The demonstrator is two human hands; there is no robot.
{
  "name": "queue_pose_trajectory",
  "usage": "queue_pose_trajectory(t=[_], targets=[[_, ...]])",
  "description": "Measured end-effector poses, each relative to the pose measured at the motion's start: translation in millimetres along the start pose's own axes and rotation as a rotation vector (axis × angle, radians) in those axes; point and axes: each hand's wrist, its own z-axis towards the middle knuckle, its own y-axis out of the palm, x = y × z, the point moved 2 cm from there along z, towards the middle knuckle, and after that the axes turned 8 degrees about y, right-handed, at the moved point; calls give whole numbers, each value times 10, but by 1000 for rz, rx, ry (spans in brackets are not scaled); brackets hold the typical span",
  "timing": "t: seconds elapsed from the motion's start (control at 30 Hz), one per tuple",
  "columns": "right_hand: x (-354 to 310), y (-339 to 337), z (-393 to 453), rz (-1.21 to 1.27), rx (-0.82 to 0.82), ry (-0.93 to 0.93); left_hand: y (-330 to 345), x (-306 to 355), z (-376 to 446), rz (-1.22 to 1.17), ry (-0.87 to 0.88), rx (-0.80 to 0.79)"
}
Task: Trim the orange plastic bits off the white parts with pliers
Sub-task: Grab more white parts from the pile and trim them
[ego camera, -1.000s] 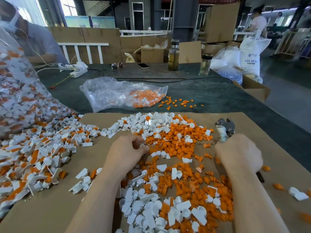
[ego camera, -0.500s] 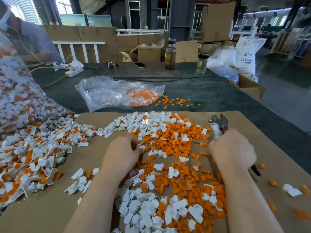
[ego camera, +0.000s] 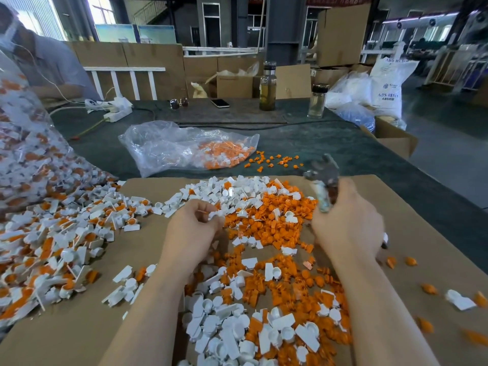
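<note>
Directly below the camera, two bare forearms reach forward over a brown cardboard sheet [ego camera: 79, 326] laid on a dark green table [ego camera: 330, 143]. The left hand [ego camera: 191, 231] is curled, its fingertips pinching a small white plastic part [ego camera: 215, 214] just above the mound of pieces. The right hand [ego camera: 348, 228] is wrapped around the handles of a pair of grey metal pliers [ego camera: 323, 178], whose blurred head points up and away, raised above the cardboard and apart from the pinched part; whether the plier jaws are open cannot be told.

Between and ahead of the hands lies a heap of cut-off orange plastic bits [ego camera: 274, 220], mixed with loose white plastic parts [ego camera: 232, 191] along its far edge. Nearer the body sits another pile of trimmed white pieces [ego camera: 229, 328] with more orange scraps beside it. To the left spreads a large pile of untrimmed white parts with orange bits attached [ego camera: 52, 247], spilling from a big clear plastic sack [ego camera: 23, 154] at the left edge.

Farther back on the table rests a crumpled clear plastic bag [ego camera: 171, 146] holding orange pieces, with a few orange scraps scattered just to its right. Beyond it stand two glass bottles [ego camera: 268, 87] of liquid, near a dark phone [ego camera: 220, 103] and a pair of sunglasses [ego camera: 179, 103]. A seated person in a grey shirt [ego camera: 52, 67] is at the far left.
</note>
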Motion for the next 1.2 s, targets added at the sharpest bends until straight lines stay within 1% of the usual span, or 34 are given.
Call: queue_pose_trajectory(t=[0.03, 0.1, 0.2, 0.27, 0.33, 0.4, 0.47, 0.63, 0.87, 1.0, 1.1, 1.2], targets=[[-49, 66, -23, -45, -50, -79, -9, 18, -8, -98, -24, 4], [-189, 180, -141, -26, -137, -251, -25, 51, -31, -251, -59, 7], [-382, 283, -346, 33, -208, -437, -32, 75, -56, -391, -90, -11], [-429, 317, -431, 85, -218, -522, -21, 98, -70, -470, -94, -32], [-457, 324, -458, 141, -226, -559, 4, 123, -72, -510, -98, -36], [-461, 334, -486, 151, -214, -576, 35, 136, -72, -536, -120, -7], [-464, 348, -491, 184, -212, -572, 55, 139, -70, -560, -132, 15], [-430, 380, -454, 279, -215, -473, 64, 116, -80, -562, -101, -3], [-383, 427, -435, 459, -264, -371, 101, 125, -90, -614, -128, 8], [-375, 408, -406, 544, -266, -300, 111, 149, -100, -641, -142, 27], [-379, 392, -390, 611, -301, -247, 114, 172, -109, -649, -131, 41], [-382, 401, -391, 627, -327, -221, 121, 207, -126, -638, -109, 44]])
